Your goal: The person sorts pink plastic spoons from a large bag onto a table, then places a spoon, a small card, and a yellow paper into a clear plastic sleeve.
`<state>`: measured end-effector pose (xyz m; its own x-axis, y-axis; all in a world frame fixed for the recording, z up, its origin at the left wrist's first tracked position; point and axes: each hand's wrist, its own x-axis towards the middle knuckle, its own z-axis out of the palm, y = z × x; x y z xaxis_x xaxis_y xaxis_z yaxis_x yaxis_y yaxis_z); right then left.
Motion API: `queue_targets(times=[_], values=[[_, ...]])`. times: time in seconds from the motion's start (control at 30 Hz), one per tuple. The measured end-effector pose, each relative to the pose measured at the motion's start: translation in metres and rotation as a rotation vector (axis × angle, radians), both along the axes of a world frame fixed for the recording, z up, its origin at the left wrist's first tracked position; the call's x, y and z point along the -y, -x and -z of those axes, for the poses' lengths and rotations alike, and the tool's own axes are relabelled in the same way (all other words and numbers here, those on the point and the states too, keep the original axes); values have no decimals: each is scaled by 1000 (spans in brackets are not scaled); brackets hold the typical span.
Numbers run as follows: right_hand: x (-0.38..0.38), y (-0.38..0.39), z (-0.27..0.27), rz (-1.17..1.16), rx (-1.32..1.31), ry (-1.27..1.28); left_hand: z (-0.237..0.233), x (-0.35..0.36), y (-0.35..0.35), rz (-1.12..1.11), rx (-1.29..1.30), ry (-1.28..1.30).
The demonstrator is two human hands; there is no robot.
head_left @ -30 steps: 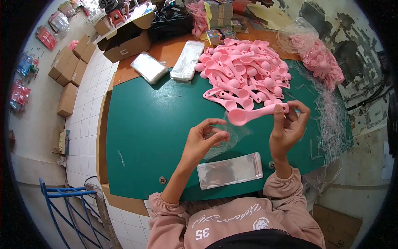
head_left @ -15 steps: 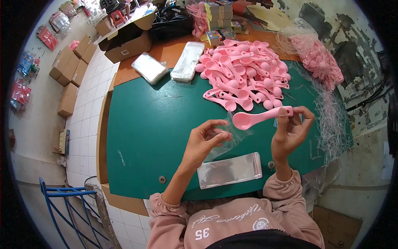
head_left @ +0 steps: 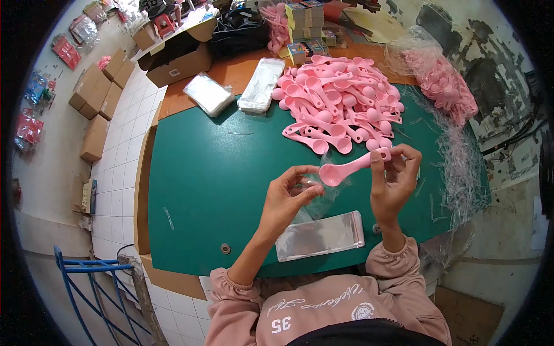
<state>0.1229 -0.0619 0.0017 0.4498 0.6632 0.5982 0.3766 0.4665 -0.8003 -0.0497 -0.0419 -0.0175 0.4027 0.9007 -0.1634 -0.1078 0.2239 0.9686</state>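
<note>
A pink spoon [head_left: 346, 169] is held by its handle in my right hand [head_left: 395, 179], bowl pointing left. My left hand [head_left: 293, 195] pinches a clear plastic bag [head_left: 323, 202], close beside the spoon's bowl. Whether the bowl is inside the bag's mouth or in front of it is hard to tell. Below the hands, a stack of clear bags [head_left: 321, 236] lies on the green table top [head_left: 196, 190]. Beyond them is a large heap of pink spoons [head_left: 340, 98].
Two more bag stacks [head_left: 209, 94] [head_left: 261, 85] lie at the back, near an open cardboard box [head_left: 179, 63] and bundled cards [head_left: 304, 23]. Tangled plastic strips [head_left: 459, 167] line the right edge. A blue metal rack [head_left: 95, 266] stands at lower left.
My right hand has moved left with the spoon, bringing its bowl nearer to my left hand and the bag. My left hand has shifted only slightly.
</note>
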Motion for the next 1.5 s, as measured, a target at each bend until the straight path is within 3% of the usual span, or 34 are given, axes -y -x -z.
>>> queue_targets(times=[0.13, 0.23, 0.33, 0.4, 0.53, 0.63, 0.93, 1.0, 1.1, 1.23, 1.3, 1.43, 1.5], values=[[3, -1, -6, -7, 4, 72, -2, 0, 0, -20, -25, -2], [1, 0, -6, 59, -121, -151, 3, 1, 0, -3, -43, -24], [5, 1, -7, 29, -80, -113, 5, 2, -3, -12, -35, -48], [6, 1, -5, -22, 27, 85, 3, 2, -3, 0, -16, -41], [5, 1, -7, -43, -68, 82, 4, 3, -2, -18, -69, -39], [4, 2, -6, 58, -129, -141, 9, 3, -1, -3, -100, -99], [4, 0, -2, -17, 50, 77, 1, 4, -4, 22, -53, 20], [4, 2, -8, -124, -89, 162, 2, 2, -3, 119, 0, 78], [1, 0, -3, -136, -37, 206, 3, -4, 1, 287, 62, 105], [-2, -4, -8, -263, -59, 245, 2, -7, 3, 339, 157, 91], [-1, -10, -15, -524, 101, 457, 1, -5, 2, 446, 248, 102], [-3, -11, -11, -482, 66, 418, 3, -5, 2, 440, 99, 12], [-4, -11, -9, -417, 4, 322, 3, -7, 9, 523, 62, 120]])
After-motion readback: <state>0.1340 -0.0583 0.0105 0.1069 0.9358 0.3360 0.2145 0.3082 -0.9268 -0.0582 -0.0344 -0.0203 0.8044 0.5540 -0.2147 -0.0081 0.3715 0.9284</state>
